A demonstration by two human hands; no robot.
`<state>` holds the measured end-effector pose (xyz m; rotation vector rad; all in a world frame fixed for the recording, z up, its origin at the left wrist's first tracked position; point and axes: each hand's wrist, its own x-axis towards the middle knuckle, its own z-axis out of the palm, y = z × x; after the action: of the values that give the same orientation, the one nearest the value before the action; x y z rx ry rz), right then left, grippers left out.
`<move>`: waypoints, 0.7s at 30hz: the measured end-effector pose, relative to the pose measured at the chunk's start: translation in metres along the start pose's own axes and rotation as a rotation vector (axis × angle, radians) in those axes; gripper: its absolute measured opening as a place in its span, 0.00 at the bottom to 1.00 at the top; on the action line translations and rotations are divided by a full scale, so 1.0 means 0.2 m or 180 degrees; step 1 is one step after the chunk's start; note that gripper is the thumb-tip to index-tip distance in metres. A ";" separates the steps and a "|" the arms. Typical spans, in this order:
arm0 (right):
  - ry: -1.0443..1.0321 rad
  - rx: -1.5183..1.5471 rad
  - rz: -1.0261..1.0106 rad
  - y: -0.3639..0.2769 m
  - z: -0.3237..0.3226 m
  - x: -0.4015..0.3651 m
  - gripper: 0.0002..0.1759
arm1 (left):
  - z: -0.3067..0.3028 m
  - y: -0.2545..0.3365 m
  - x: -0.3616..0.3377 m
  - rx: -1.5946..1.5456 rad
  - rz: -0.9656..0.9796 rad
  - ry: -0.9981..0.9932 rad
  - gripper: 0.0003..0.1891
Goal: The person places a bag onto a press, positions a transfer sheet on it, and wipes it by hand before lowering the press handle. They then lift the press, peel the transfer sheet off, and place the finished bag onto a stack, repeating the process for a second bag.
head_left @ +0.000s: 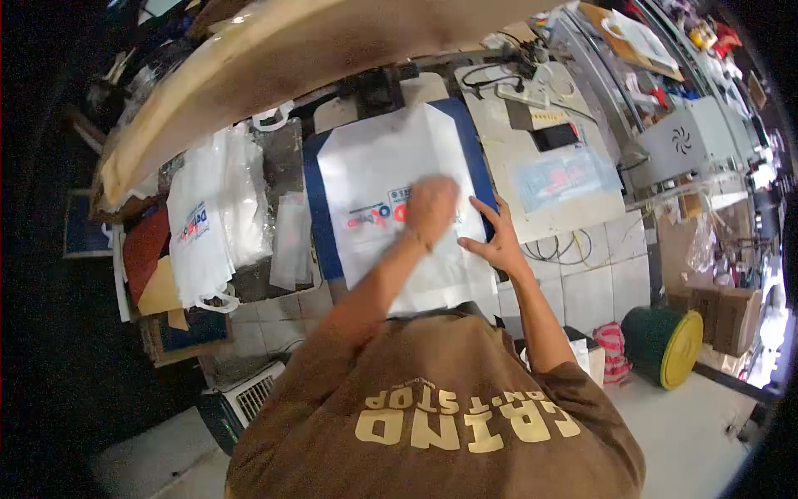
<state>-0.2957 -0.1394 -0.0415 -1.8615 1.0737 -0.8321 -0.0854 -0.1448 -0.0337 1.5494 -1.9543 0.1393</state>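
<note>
A white bag (378, 158) with red and blue print lies flat over a dark blue board (320, 224) in front of me. Across its printed middle lies my left hand (432, 208), slightly blurred, with the fingers curled in; whatever they may hold is hidden. My right hand (495, 237) rests at the bag's right edge, thumb and fingers spread. The print (366, 220) is partly covered by my left hand.
On the left, printed white bags (199, 220) lie beside clear plastic sleeves (291, 241). A phone (555, 136) and a bluish printed sheet (561, 179) lie on the right-hand surface. A curved padded edge (274, 66) crosses above. A green bin (657, 341) stands at lower right.
</note>
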 end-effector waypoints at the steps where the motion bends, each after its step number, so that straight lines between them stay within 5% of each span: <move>1: 0.0016 -0.0026 -0.0061 0.01 0.02 0.01 0.49 | -0.06 0.05 -0.10 -0.0057 0.0121 0.0208 0.03; 2: -0.0017 0.0013 -0.0041 0.00 0.02 0.02 0.48 | -0.06 -0.10 -0.21 0.0069 -0.0024 0.0009 0.02; 3: -0.0073 0.0030 -0.0032 -0.02 0.02 0.01 0.48 | -0.11 -0.23 -0.28 0.1330 -0.0416 -0.0710 0.03; 4: -0.0052 0.0119 0.0027 -0.03 0.03 0.00 0.48 | -0.20 -0.45 -0.33 0.0726 -0.0137 0.0204 0.04; 5: -0.0024 0.0196 0.0057 -0.03 0.02 0.02 0.48 | -0.27 -0.65 -0.38 0.1238 -0.0855 -0.0310 0.05; 7: -0.0060 0.0101 -0.0084 -0.04 0.02 0.01 0.49 | -0.40 -0.62 -0.32 0.1074 -0.1237 -0.0005 0.05; 11: -0.0117 -0.0063 0.0014 -0.01 0.03 0.01 0.50 | -0.15 -0.03 -0.29 0.0085 -0.0460 -0.0043 0.07; 14: -0.0129 0.0118 0.0067 0.00 0.03 0.02 0.49 | -0.21 -0.13 -0.35 0.0254 -0.0581 0.0164 0.03; 17: -0.0123 0.0051 0.0216 -0.06 0.02 0.02 0.48 | -0.52 -0.73 -0.52 0.0983 -0.1556 -0.0400 0.08; 19: -0.0119 0.0019 0.0173 -0.05 0.02 0.02 0.49 | -0.70 -1.14 -0.66 0.0249 -0.1631 -0.0041 0.11; 21: -0.0079 -0.0013 0.0132 -0.05 0.02 0.03 0.49 | -0.81 -1.29 -0.75 0.0811 -0.1537 -0.0003 0.11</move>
<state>-0.2855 -0.1402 -0.0341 -1.8423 1.0958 -0.7815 0.2310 -0.0234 -0.0597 2.1411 -1.5517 0.1876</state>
